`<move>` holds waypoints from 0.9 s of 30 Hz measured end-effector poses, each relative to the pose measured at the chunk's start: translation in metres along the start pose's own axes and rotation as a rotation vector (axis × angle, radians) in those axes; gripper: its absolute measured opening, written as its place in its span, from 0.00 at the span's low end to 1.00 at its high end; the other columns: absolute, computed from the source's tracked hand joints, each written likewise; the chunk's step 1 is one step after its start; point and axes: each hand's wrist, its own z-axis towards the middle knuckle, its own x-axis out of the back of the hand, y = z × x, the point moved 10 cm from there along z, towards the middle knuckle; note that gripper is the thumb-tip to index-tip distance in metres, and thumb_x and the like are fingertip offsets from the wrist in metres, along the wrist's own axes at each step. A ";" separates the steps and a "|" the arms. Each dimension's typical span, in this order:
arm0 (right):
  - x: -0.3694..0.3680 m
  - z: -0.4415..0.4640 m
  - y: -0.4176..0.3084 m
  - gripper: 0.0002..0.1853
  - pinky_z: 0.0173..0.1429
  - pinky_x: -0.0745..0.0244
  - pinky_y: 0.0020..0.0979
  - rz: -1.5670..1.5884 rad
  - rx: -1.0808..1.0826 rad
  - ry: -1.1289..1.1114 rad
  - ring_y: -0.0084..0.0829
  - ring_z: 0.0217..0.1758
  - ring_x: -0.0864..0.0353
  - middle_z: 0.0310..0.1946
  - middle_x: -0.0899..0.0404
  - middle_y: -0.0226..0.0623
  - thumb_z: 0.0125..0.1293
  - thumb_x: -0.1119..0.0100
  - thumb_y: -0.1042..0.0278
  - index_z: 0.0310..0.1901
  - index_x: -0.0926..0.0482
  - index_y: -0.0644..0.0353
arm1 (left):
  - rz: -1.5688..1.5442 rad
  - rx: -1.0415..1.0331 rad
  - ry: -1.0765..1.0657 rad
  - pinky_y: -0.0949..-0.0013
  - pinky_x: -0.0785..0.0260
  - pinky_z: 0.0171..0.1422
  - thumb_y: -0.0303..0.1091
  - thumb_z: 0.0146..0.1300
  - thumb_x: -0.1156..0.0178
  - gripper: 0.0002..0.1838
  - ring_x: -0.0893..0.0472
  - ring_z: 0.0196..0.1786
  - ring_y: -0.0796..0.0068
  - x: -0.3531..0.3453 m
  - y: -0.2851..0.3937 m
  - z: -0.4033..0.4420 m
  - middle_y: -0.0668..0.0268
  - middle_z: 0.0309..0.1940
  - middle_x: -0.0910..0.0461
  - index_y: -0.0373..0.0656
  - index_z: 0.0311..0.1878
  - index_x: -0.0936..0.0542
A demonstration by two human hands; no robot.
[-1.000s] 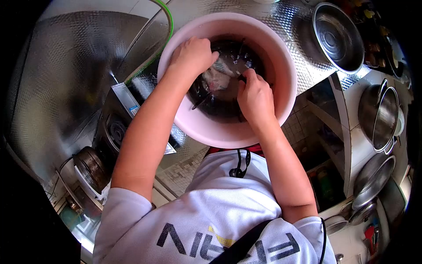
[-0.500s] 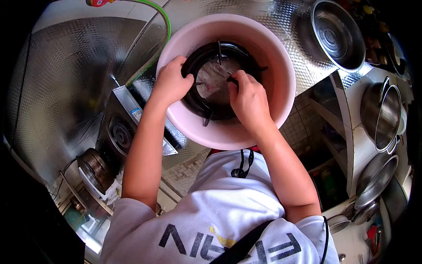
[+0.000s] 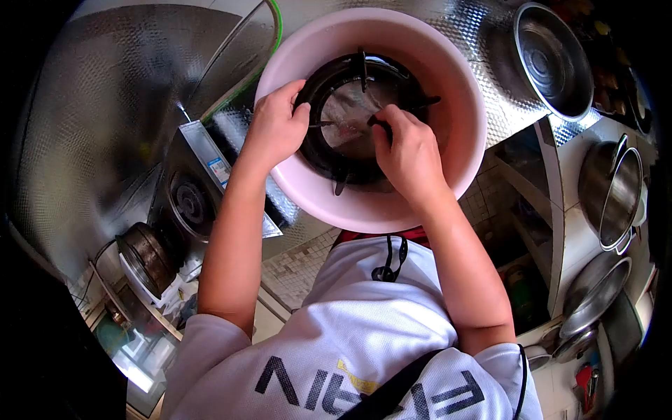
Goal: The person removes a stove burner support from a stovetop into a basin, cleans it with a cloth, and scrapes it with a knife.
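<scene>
A black ring-shaped stove grate (image 3: 316, 157) with upright prongs rests in a wide pink basin (image 3: 467, 126). Cloudy water (image 3: 343, 115) shows through the middle of the ring. My left hand (image 3: 278, 126) is closed round the grate's left rim, thumb on the inner side. My right hand (image 3: 411, 150) is closed in a pinch over the grate's lower right part. A small dark piece shows at its fingertips; whether it is a prong or a scrubbing pad I cannot tell. The hand covers that side of the ring.
A metal basin (image 3: 553, 63) stands on the patterned metal counter (image 3: 500, 84) at the upper right. Left of me are a gas burner (image 3: 192, 203) and a dark pot (image 3: 148, 259). Steel pots (image 3: 616, 192) and a lid (image 3: 595, 290) line the right side.
The basin, the grate and both hands appear slightly higher and further right as the view shifts. Both hands keep their holds; my right fingers have moved only a little.
</scene>
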 end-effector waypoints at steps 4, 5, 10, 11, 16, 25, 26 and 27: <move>-0.004 0.000 -0.001 0.06 0.43 0.21 0.50 -0.010 0.014 -0.042 0.58 0.37 0.18 0.35 0.18 0.54 0.62 0.40 0.75 0.40 0.21 0.65 | 0.079 0.031 0.000 0.70 0.28 0.45 0.24 0.64 0.38 0.22 0.22 0.36 0.74 0.004 0.006 -0.002 0.59 0.35 0.18 0.27 0.60 0.24; -0.003 0.000 -0.001 0.06 0.43 0.21 0.50 -0.008 0.000 -0.023 0.58 0.37 0.17 0.35 0.18 0.54 0.62 0.40 0.75 0.40 0.21 0.65 | 0.061 0.024 0.013 0.70 0.28 0.45 0.25 0.63 0.38 0.22 0.22 0.36 0.75 0.003 0.004 -0.003 0.60 0.34 0.18 0.28 0.60 0.24; -0.007 -0.003 -0.006 0.05 0.44 0.21 0.49 0.003 0.043 -0.064 0.58 0.38 0.17 0.35 0.18 0.55 0.61 0.40 0.77 0.39 0.21 0.65 | -0.001 0.066 -0.006 0.59 0.28 0.63 0.28 0.62 0.40 0.22 0.18 0.55 0.44 0.003 0.005 -0.003 0.39 0.50 0.18 0.27 0.57 0.22; -0.004 -0.002 -0.006 0.05 0.44 0.21 0.49 -0.004 0.027 -0.029 0.58 0.38 0.17 0.35 0.18 0.55 0.61 0.40 0.77 0.39 0.20 0.65 | -0.009 0.063 -0.003 0.59 0.28 0.63 0.28 0.62 0.40 0.22 0.18 0.55 0.44 0.003 0.005 -0.003 0.39 0.50 0.18 0.27 0.57 0.22; -0.004 -0.003 -0.008 0.06 0.44 0.21 0.49 0.004 0.051 -0.044 0.58 0.39 0.17 0.35 0.18 0.56 0.61 0.40 0.77 0.39 0.20 0.65 | 0.016 -0.026 0.041 0.63 0.28 0.57 0.27 0.62 0.40 0.21 0.19 0.48 0.54 0.003 0.002 -0.003 0.46 0.45 0.18 0.27 0.58 0.23; 0.003 -0.002 -0.005 0.05 0.44 0.21 0.49 -0.009 0.030 0.027 0.58 0.38 0.17 0.34 0.18 0.56 0.61 0.40 0.78 0.38 0.20 0.67 | 0.064 -0.012 0.046 0.70 0.28 0.43 0.24 0.62 0.38 0.21 0.22 0.33 0.75 0.006 0.007 -0.004 0.57 0.33 0.18 0.27 0.58 0.23; 0.003 -0.001 -0.005 0.05 0.44 0.21 0.49 -0.008 0.029 0.028 0.58 0.38 0.17 0.34 0.18 0.56 0.61 0.40 0.78 0.38 0.20 0.67 | 0.052 -0.036 0.062 0.70 0.28 0.43 0.24 0.62 0.38 0.21 0.22 0.33 0.75 0.005 0.005 -0.004 0.57 0.33 0.18 0.27 0.58 0.23; 0.003 -0.001 -0.004 0.05 0.44 0.21 0.48 -0.009 0.027 0.029 0.58 0.38 0.17 0.35 0.18 0.56 0.61 0.40 0.78 0.38 0.20 0.67 | 0.040 -0.061 0.077 0.69 0.28 0.42 0.24 0.62 0.38 0.21 0.22 0.33 0.75 0.007 0.008 -0.004 0.57 0.32 0.18 0.27 0.58 0.23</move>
